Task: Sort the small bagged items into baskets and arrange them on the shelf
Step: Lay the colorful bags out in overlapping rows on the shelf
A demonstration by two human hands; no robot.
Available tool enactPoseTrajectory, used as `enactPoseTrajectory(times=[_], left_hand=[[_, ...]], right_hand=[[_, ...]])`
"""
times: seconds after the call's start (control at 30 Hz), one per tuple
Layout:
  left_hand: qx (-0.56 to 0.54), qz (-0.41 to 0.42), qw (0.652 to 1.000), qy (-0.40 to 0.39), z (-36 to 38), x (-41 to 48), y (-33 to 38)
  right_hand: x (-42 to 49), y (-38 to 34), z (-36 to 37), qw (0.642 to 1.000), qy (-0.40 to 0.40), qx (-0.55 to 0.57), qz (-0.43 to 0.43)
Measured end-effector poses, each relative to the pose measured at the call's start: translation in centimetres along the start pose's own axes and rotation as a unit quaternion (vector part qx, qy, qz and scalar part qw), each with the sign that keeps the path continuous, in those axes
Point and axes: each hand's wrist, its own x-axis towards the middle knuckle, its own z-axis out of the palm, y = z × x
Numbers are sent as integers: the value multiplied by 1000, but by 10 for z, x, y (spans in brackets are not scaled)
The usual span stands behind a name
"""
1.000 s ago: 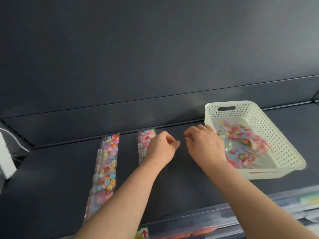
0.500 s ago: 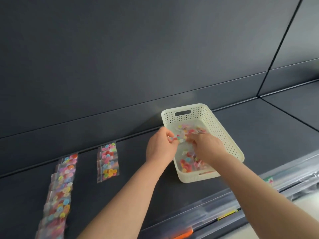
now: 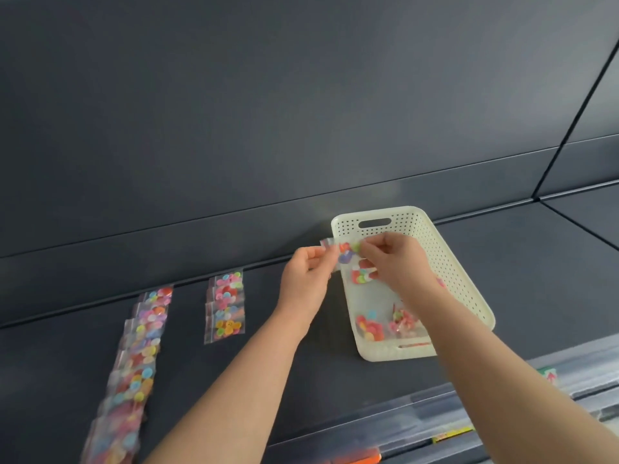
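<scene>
A cream perforated basket stands on the dark shelf and holds several small clear bags of coloured buttons. Both hands hold one small bag of buttons over the basket's left rim. My left hand pinches its left end. My right hand pinches its right end. On the shelf to the left lie a long overlapping row of button bags and a short row.
The dark back panel rises just behind the basket. A clear price-strip rail with coloured labels runs along the shelf's front edge. Another shelf section continues to the right.
Both hands went from the shelf surface near the short row into the basket and lifted one bag up over its left rim. The camera view shifted right.
</scene>
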Motion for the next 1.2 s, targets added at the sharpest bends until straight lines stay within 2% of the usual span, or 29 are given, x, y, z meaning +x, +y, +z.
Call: enactPoseTrajectory(times=[0.07,0.23,0.37,0.77,0.87,0.97,1.2], left_hand=[[-26,-23,999,-3,-12,-1,2],[-21,-19,998,55,-52,-2,-9],[-2,-41,998,43,-83,-7,-19],[12,-108,993,45,-138,-22,-42],[13,-121,991,58,-147,-24,-46],[13,-130,990,54,-154,-25,-50],[23,-163,985,44,-163,-26,-58]], right_hand=[[-2,-7,13,999,-29,35,0],[-13,-15,50,993,-106,39,17],[-26,-19,79,984,-167,57,28],[-48,-18,135,980,-121,120,99],[-52,-21,140,970,-148,153,118],[-55,-18,149,971,-174,119,115],[-64,-10,163,976,-94,140,135]])
